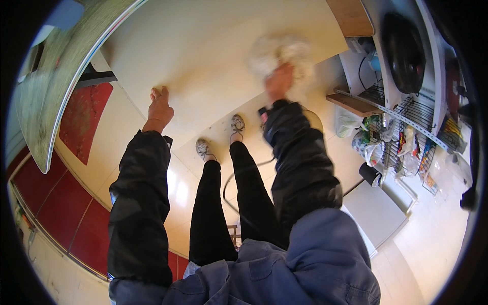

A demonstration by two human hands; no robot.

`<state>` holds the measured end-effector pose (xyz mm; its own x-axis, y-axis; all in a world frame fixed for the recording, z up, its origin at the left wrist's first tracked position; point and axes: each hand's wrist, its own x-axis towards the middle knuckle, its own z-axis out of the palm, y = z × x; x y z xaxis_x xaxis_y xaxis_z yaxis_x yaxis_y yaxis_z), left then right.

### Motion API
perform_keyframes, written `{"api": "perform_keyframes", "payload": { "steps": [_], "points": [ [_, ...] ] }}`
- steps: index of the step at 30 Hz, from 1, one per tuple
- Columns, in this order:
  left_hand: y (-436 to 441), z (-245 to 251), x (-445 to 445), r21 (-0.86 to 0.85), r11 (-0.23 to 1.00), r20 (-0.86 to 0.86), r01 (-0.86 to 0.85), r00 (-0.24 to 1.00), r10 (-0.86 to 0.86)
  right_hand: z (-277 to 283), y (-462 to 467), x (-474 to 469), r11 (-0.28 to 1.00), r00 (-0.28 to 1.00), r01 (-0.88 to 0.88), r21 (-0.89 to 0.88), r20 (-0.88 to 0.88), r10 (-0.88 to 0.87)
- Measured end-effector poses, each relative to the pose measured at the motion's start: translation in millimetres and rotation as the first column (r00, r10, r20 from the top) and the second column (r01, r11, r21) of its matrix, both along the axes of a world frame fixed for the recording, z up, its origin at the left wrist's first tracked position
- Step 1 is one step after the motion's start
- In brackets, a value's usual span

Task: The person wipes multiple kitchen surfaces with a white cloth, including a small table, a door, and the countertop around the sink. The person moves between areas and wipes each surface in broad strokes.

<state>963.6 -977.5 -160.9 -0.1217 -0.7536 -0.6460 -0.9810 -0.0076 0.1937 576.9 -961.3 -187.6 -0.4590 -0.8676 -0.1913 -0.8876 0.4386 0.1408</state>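
Observation:
A large pale smooth panel or tabletop [206, 49] spans the upper middle of the head view. Near its right part, my right hand [280, 82] is closed on a bunched whitish cloth [295, 49], both blurred. My left hand [160, 108] reaches over the panel's left edge with its fingers apart and holds nothing. A black object with a pink part [263, 114] shows beside my right sleeve, and a dark cable [228, 183] loops near my legs.
On the right, a wire rack [413, 114] holds bags and packets beside a black rounded object [403, 53]. Below it stands a white box-like unit [375, 213]. A table with a streaked top [57, 76] rises at the left, above a red mat [85, 122] and red cabinet fronts [63, 206].

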Motion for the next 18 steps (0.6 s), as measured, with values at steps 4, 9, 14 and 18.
{"api": "perform_keyframes", "payload": {
  "steps": [4,9,14,18],
  "points": [
    [6.2,0.4,17.1,-0.134,0.991,-0.170,-0.011,0.985,-0.012,13.6,56.0,133.4,0.917,0.912,-0.289,-0.275,0.211,0.351],
    [32.1,19.1,54.1,-0.266,0.889,-0.370,-0.374,0.891,0.264,23.6,109.9,273.3,0.769,0.634,-0.458,-0.446,0.443,0.634],
    [75.4,71.9,85.8,-0.218,0.840,-0.413,-0.496,0.827,0.381,17.4,111.7,303.7,0.626,0.461,-0.506,-0.594,0.427,0.778],
    [80.4,160.8,93.1,-0.422,0.794,-0.521,-0.438,0.834,0.183,37.1,115.8,245.3,0.542,0.356,-0.672,-0.505,0.421,0.834]
  ]
}}
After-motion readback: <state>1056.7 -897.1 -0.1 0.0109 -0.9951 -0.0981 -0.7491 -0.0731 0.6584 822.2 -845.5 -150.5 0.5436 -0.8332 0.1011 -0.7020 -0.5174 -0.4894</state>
